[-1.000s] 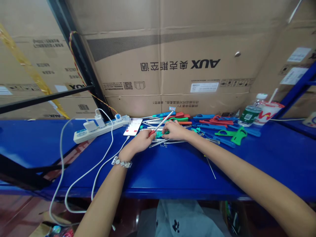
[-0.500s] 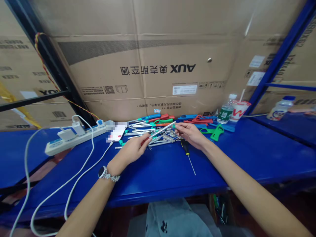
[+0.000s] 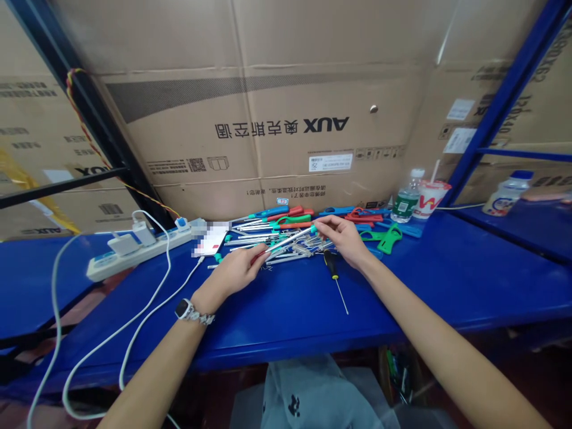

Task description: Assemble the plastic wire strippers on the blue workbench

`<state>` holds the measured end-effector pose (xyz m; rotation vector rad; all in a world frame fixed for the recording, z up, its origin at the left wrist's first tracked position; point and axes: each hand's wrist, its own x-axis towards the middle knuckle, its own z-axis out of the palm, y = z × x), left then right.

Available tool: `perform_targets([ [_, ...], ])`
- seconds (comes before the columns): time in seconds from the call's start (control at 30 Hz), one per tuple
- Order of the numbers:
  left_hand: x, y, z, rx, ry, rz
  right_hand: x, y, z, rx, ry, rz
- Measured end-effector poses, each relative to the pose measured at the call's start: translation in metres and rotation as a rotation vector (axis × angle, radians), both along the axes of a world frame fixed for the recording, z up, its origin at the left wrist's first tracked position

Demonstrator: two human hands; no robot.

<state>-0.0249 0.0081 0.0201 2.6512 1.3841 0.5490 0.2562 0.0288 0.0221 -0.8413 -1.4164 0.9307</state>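
Observation:
My left hand (image 3: 239, 269) is closed around the red end of a thin metal rod (image 3: 289, 239). At the rod's other end, my right hand (image 3: 342, 237) pinches a small green tip (image 3: 313, 229). The rod slants up to the right above a pile of silvery rods and small metal parts (image 3: 300, 250) on the blue table (image 3: 286, 322). Just below my right hand lies a screwdriver (image 3: 331, 266) with a black and yellow handle. Red, blue and green handles (image 3: 273, 212) lie behind the pile.
A white power strip (image 3: 143, 247) with chargers and cables stands at the left, beside a white phone (image 3: 214, 238). Green plastic pieces (image 3: 389, 239), a water bottle (image 3: 406, 199), a cup with a straw (image 3: 429, 199) and another bottle (image 3: 508, 193) are at the right. Cardboard (image 3: 268, 89) rises behind.
The rod is now tilted less steeply, and its green tip shows more clearly at my right fingers. My right hand has turned slightly. The whole view has shifted a little.

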Motion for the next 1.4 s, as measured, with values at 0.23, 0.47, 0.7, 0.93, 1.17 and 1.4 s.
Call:
perform_targets([
  [0.23, 0.003, -0.003, 0.002, 0.029, 0.031, 0.003, -0.011, -0.002, -0.004, -0.027, -0.007, 0.0],
  [0.47, 0.005, -0.004, 0.003, 0.013, 0.034, 0.03, -0.015, 0.001, -0.012, -0.139, 0.137, 0.039],
  [0.7, 0.008, -0.006, 0.003, -0.008, 0.028, 0.049, -0.017, -0.002, -0.01, -0.206, 0.224, 0.072],
  [0.93, 0.008, -0.005, 0.001, 0.004, 0.014, 0.028, -0.016, -0.003, -0.008, -0.214, 0.24, 0.09],
  [1.17, 0.009, -0.005, 0.0, -0.002, -0.009, 0.029, -0.015, -0.004, -0.007, -0.296, 0.252, 0.131],
  [1.4, 0.01, -0.005, 0.001, 0.004, -0.013, 0.014, -0.01, -0.007, -0.002, -0.244, 0.199, 0.175],
])
